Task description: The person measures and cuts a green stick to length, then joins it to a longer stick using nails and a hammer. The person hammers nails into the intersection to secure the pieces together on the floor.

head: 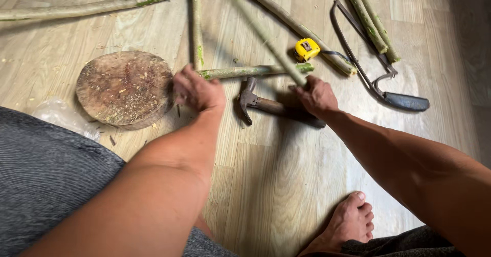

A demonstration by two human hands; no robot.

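My right hand is closed around a long green-barked stick that slants up and away to the left, blurred by motion. My left hand reaches toward the edge of a round wooden chopping block, fingers curled near the end of a short green stick lying on the floor; whether it grips anything I cannot tell. A claw hammer lies on the floor between my two hands.
Several more green sticks lie across the wooden floor. A yellow tape measure and a hacksaw with a dark handle rest at the right. Clear plastic lies by my grey-clad knee. My bare foot is at the bottom.
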